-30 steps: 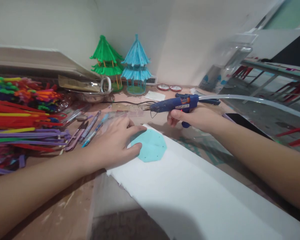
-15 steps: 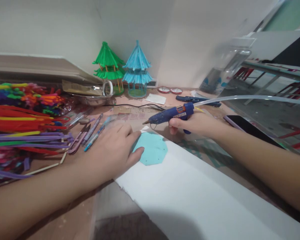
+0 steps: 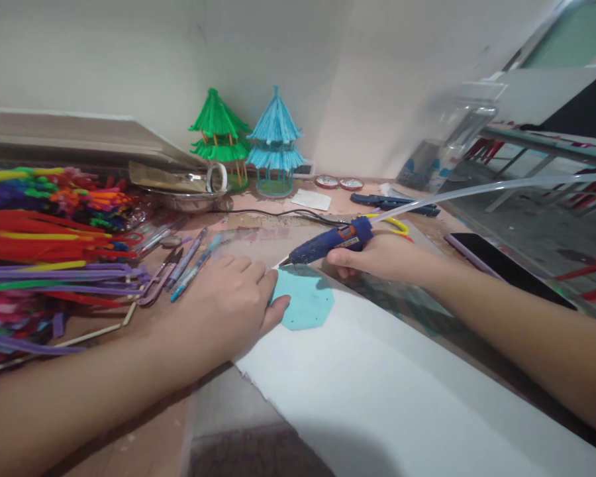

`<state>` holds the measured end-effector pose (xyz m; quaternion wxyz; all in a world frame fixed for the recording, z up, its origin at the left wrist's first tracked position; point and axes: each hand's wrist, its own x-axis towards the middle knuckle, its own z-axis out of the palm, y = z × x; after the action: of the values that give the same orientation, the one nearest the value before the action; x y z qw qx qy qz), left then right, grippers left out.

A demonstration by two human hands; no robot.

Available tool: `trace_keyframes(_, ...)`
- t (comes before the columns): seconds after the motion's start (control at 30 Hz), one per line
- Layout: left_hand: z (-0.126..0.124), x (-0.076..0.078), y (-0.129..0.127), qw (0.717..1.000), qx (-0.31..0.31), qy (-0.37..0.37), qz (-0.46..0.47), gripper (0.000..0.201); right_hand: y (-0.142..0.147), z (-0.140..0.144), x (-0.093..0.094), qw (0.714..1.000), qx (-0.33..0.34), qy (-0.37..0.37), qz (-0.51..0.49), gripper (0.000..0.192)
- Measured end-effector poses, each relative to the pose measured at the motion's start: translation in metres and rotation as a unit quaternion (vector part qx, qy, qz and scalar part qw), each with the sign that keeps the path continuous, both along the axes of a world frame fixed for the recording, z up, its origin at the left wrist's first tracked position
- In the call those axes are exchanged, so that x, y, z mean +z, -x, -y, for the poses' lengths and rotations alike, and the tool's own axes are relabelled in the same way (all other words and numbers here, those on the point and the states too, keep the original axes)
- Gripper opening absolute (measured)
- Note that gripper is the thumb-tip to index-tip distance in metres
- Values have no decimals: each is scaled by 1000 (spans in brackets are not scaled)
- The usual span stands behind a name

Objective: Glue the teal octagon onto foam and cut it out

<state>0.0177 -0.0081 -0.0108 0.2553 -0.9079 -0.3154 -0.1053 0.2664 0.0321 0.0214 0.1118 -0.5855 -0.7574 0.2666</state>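
While the left hand (image 3: pixel 231 298) lies flat, fingers pressed together, its thumb pins the 9 o'clock edge of a turquoise octagon (image 3: pixel 305 298) to the white foam sheet (image 3: pixel 377 391). That octagon sits at the sheet's far corner, and I can make out only a few small dark dots near its edges; no glue shows on it yet, so the sticking looks barely begun. At 1 o'clock from the octagon, the right hand (image 3: pixel 382 255) is wrapped around the grip of a blue glue gun (image 3: pixel 330 242), whose nozzle hangs just above the piece's far edge, close to touching. A long clear glue stick (image 3: pixel 477 189) pokes out the back toward 2 o'clock. Off at 9 o'clock lies a heap of coloured pipe cleaners (image 3: pixel 44 245), with pens (image 3: pixel 186 262) beside it. At 12 o'clock, against the wall, stand a green pagoda model (image 3: pixel 221 136) and a blue pagoda model (image 3: pixel 275 142), both looking finished. A dark phone (image 3: pixel 506 268) rests at 3 o'clock.
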Motion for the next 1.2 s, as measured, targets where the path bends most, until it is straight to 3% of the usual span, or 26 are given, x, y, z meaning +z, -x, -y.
trace_keyframes(0.33, 2, 0, -1, 1000, 2, 8, 8, 37, 5, 2, 8, 999, -30, -10, 38, 50)
trace_keyframes(0.5, 1, -1, -1, 1000, 6, 13, 12, 37, 7, 2, 13, 997, -11, -46, 68, 41)
trace_keyframes(1.2, 2, -1, -1, 999, 22, 30, 1, 36, 7, 6, 14, 994, 3, -72, 84, 48)
